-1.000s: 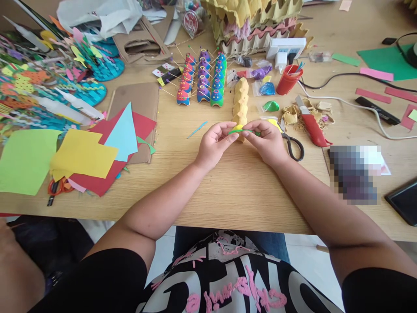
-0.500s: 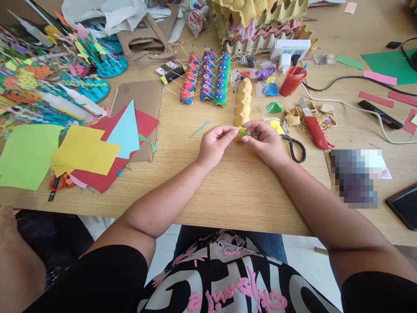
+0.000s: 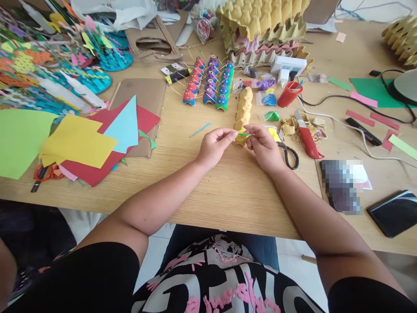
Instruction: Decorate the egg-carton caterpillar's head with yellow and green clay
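Note:
My left hand (image 3: 215, 145) pinches a thin green stick (image 3: 243, 134) between thumb and fingertips. Close to the stick's other end is my right hand (image 3: 264, 147), its fingers curled in and the index finger raised; whatever they hold is hidden. Just beyond both hands lies a pale yellow egg-carton strip (image 3: 244, 105) with bright yellow clay on its near end. To the left a blue plastic stick (image 3: 200, 129) rests on the table. Behind it stand three painted egg-carton caterpillars, one red and blue (image 3: 193, 82), one purple (image 3: 210, 82) and one green and blue (image 3: 224, 87), with pin-like legs.
Beside my right hand are black-handled scissors (image 3: 289, 156), clay packets and a red-handled knife (image 3: 308, 139). A red cup (image 3: 289, 94) and power strip (image 3: 288, 67) stand farther back. Coloured sheets (image 3: 76, 141) lie left; a phone (image 3: 395, 213) lies right. Egg trays (image 3: 260, 26) are stacked behind.
My right fingers have drawn slightly back from the green stick and curled more. My left hand keeps its pinch on it. The whole view has shifted a little.

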`<state>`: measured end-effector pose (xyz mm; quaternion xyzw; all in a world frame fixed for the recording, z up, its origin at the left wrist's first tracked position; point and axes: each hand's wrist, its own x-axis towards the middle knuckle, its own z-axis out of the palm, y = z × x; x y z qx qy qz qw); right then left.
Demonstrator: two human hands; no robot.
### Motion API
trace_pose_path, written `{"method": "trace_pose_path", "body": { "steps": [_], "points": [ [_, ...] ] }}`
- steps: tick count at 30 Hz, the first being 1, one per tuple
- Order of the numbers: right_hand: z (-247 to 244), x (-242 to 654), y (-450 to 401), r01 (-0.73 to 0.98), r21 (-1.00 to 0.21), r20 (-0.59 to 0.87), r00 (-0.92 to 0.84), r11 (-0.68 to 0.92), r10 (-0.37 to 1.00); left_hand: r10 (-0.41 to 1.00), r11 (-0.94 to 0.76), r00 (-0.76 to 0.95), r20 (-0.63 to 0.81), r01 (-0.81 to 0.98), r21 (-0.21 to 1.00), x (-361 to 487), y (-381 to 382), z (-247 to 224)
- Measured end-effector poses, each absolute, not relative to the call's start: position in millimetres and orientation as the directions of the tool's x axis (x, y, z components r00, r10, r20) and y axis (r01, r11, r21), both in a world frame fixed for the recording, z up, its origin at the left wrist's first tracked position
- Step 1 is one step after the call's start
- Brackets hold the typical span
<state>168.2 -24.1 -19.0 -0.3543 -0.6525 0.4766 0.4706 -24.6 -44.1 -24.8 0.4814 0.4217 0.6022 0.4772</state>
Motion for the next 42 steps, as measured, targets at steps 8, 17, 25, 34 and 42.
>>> {"method": "trace_pose_path", "body": {
  "steps": [8,17,25,34,42],
  "points": [
    [-12,168,-35,0.176,-0.920,0.307,-0.234,0.351,0.922,0.985,-0.172,-0.017,0.171,-0.119,0.978,-23,-48,-18],
    [-5,167,-38,0.170,-0.936,0.285,-0.151,0.309,0.947,0.982,-0.147,0.092,0.164,-0.169,0.975,-23,-44,-23],
    [-5,167,-38,0.179,-0.938,0.263,-0.196,0.298,0.945,0.983,-0.158,0.060,0.171,-0.180,0.971,-22,-44,-22],
    [0,166,-41,0.242,-0.915,0.278,-0.199,0.322,0.940,0.985,-0.160,0.045,0.167,-0.127,0.979,-21,-47,-12],
    [0,166,-43,0.291,-0.916,0.230,-0.179,0.275,0.957,0.980,-0.197,0.040,0.196,0.037,0.980,-25,-47,-11]
  ]
}}
